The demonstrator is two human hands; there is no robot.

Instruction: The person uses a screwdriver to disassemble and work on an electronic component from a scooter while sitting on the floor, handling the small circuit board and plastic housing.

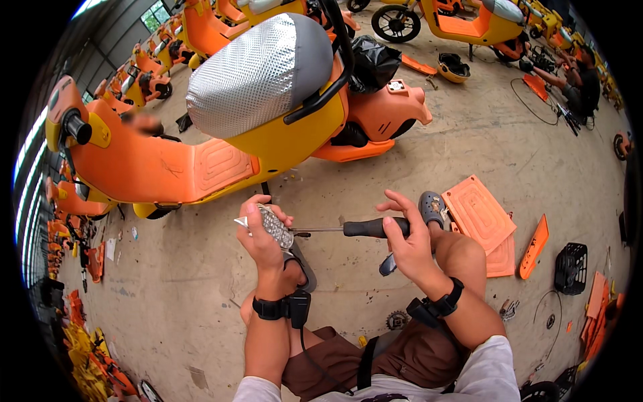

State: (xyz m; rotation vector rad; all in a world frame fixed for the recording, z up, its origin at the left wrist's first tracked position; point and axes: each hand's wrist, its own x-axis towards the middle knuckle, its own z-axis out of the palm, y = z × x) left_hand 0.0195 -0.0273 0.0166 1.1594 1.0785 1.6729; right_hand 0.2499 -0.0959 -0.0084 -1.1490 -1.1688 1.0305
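Observation:
My left hand point(260, 238) grips a small silvery piece point(274, 226) with a studded, bumpy face, just above my left leg. My right hand point(408, 241) holds a screwdriver by its black handle point(365, 228), index finger lifted off it. The thin metal shaft point(318, 230) runs level to the left and meets the silvery piece, or lies just in front or behind it; I cannot tell which. A small dark bit point(301, 234) shows under the shaft beside my left hand. My feet in grey clogs point(432, 208) are on the concrete floor beyond my hands.
An orange-yellow scooter point(281, 154) with a silver seat cover stands before me. At right lie orange panels point(479, 211), an orange strip point(534, 244) and a black basket point(569, 268). A seated person point(579, 84) is at back right. More scooters point(452, 20) and a helmet point(453, 67) stand or lie behind.

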